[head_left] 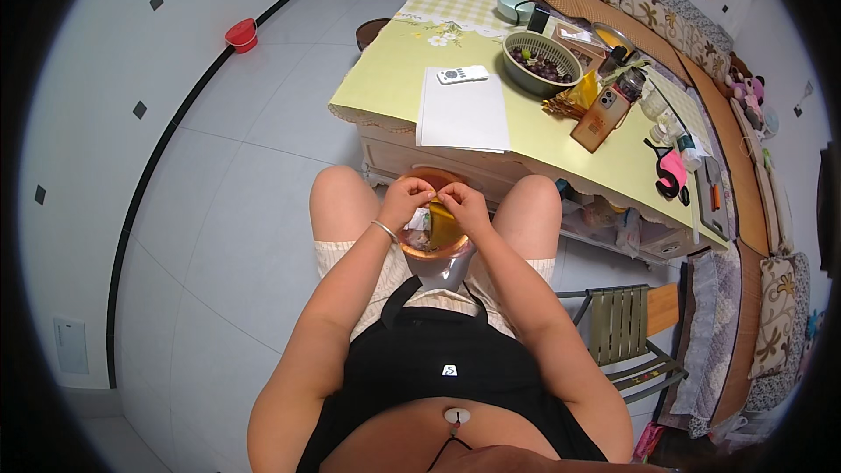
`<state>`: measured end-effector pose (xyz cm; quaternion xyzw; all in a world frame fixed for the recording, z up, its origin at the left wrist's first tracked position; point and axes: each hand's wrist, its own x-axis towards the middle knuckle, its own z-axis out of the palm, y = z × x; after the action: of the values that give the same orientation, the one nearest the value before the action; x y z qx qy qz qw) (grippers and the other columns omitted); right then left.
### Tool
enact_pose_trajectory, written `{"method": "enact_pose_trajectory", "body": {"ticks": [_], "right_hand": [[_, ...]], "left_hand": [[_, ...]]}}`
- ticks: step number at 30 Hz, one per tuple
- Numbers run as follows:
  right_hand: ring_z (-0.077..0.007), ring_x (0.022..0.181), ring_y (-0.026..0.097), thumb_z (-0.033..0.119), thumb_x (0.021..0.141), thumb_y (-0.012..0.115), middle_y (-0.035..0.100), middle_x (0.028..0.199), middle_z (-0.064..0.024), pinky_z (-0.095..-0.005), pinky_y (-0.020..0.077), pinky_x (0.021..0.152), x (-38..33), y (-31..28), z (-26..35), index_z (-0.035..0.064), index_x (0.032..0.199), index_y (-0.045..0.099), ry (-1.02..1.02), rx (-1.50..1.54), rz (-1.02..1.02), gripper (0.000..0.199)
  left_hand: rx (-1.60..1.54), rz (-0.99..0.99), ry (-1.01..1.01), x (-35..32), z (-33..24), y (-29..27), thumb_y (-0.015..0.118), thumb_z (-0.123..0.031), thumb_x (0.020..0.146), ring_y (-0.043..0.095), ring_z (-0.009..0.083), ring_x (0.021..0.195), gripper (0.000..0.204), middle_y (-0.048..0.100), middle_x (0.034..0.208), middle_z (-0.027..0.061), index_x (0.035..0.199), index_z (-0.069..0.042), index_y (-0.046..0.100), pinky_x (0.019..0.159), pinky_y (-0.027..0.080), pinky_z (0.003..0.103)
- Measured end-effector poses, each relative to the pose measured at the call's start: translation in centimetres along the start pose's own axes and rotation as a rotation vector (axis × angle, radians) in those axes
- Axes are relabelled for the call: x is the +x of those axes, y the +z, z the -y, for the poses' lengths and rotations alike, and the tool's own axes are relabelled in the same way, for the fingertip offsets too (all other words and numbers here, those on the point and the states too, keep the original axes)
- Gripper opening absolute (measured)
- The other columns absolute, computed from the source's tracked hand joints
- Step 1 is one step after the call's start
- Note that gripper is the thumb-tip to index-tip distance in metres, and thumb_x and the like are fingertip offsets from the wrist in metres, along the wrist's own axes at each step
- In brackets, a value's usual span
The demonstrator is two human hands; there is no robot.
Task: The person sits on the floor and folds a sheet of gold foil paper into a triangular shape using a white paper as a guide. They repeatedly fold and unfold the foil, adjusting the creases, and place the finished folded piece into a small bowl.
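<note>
Directions are read from the bin, twelve o'clock pointing away from the person. The bin stands between the knees, its coppery rim directly below both hands; pale and gold contents show inside. The left hand, wearing a bracelet, sits on the eleven o'clock side of the opening, the right hand on the one o'clock side. Thumbs and forefingers are drawn in close and the two hands meet over the opening; whether either is clamped on a small piece cannot be told.

The table presents its near edge from half past ten round to three o'clock, just beyond the knees. A white sheet reaches that edge at half past twelve, bearing a remote control. A colander of dark fruit sits farther in at one o'clock; a phone is tilted near the edge at two. A folding seat limits room at four o'clock. At nine, tiled floor extends widely to the black skirting.
</note>
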<state>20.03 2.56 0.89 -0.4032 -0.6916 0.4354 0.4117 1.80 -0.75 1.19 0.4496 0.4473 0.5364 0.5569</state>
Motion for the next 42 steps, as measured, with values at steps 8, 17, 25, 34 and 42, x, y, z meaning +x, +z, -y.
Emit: {"method": "enact_pose_trajectory", "body": {"ticks": [8, 17, 25, 34, 42], "right_hand": [[-0.0136, 0.066, 0.064, 0.018, 0.085, 0.072, 0.07, 0.077, -0.0066, -0.0282, 0.051, 0.065, 0.0, 0.0, -0.4, 0.0048, 0.089, 0.07, -0.021, -0.095, 0.009, 0.014], [-0.0108, 0.064, 0.061, 0.014, 0.086, 0.072, 0.067, 0.072, -0.0046, -0.0275, 0.0488, 0.06, -0.2, -0.4, 0.5, 0.0035, 0.087, 0.068, 0.021, -0.095, 0.097, 0.012], [-0.009, 0.064, 0.06, 0.012, 0.085, 0.073, 0.067, 0.071, -0.004, -0.0264, 0.0483, 0.06, -0.2, -0.5, 0.4, 0.0027, 0.087, 0.069, 0.054, -0.058, 0.14, 0.011], [-0.012, 0.064, 0.062, 0.012, 0.084, 0.073, 0.068, 0.071, -0.0063, -0.0286, 0.0497, 0.061, -0.1, -0.7, 1.1, 0.0038, 0.087, 0.07, 0.053, -0.185, 0.15, 0.01], [-0.0089, 0.063, 0.059, 0.009, 0.085, 0.072, 0.067, 0.071, -0.0024, -0.0254, 0.0467, 0.058, 0.6, -1.5, 0.4, 0.0013, 0.087, 0.069, 0.064, 0.028, -0.033, 0.009]], "left_hand": [[0.033, 0.045, 0.078, 0.0, 0.5, 0.0, 0.067, -0.001, 0.089, 0.058, 0.0077, 0.074, 0.004, 0.065, 0.084, 0.0014, 0.093, -0.001, 0.065, 0.068, 0.048, 0.022], [0.142, 0.024, 0.102, -0.4, -0.1, 0.3, 0.069, -0.002, 0.086, 0.058, 0.0075, 0.079, 0.002, 0.064, 0.084, -0.0007, 0.088, -0.002, 0.068, 0.071, 0.047, 0.022], [0.226, 0.021, 0.139, -0.9, -1.4, 0.9, 0.072, -0.007, 0.084, 0.055, 0.0073, 0.077, 0.005, 0.063, 0.083, -0.0014, 0.085, -0.002, 0.069, 0.07, 0.045, 0.022], [0.356, 0.049, 0.189, -0.7, -0.6, 0.4, 0.07, -0.004, 0.084, 0.061, 0.0088, 0.08, 0.005, 0.067, 0.084, 0.0009, 0.088, 0.0, 0.068, 0.075, 0.05, 0.024], [0.091, -0.023, 0.103, -0.2, 0.2, 0.4, 0.075, -0.013, 0.085, 0.063, 0.0127, 0.093, 0.034, 0.067, 0.103, 0.0072, 0.113, 0.001, 0.063, 0.083, 0.051, 0.025]]}}
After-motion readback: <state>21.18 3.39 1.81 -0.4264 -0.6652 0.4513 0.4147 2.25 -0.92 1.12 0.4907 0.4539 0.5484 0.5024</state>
